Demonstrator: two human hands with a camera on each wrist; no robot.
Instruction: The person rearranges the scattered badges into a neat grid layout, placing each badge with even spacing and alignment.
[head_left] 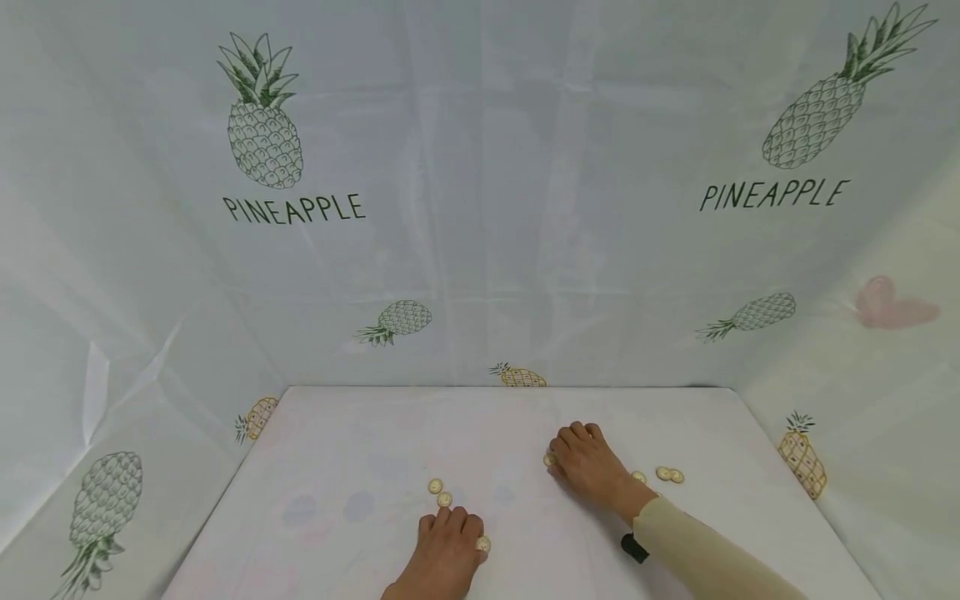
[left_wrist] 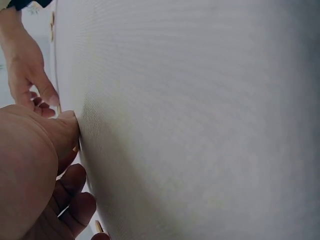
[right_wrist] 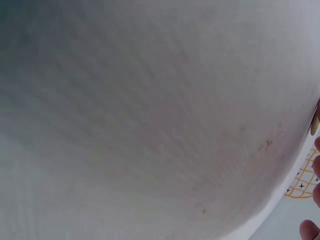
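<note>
1. Nearest, your left hand [head_left: 442, 552] pinches a pale disc [head_left: 483, 544] by its edge between thumb and forefinger, likely because it lies so flat.
2. Just beyond those fingertips, two touching discs [head_left: 444, 499] lie on the white tabletop [head_left: 300, 567].
3. Farther right, a disc pair [head_left: 671, 475] lies together, well apart from your fingers.
4. Your right hand [head_left: 588, 467] reaches farthest, fingers bent, its thumb at another disc [head_left: 551, 459]; whether it grips, you cannot tell.
5. Behind hangs a pineapple-print curtain [head_left: 495, 208].
</note>
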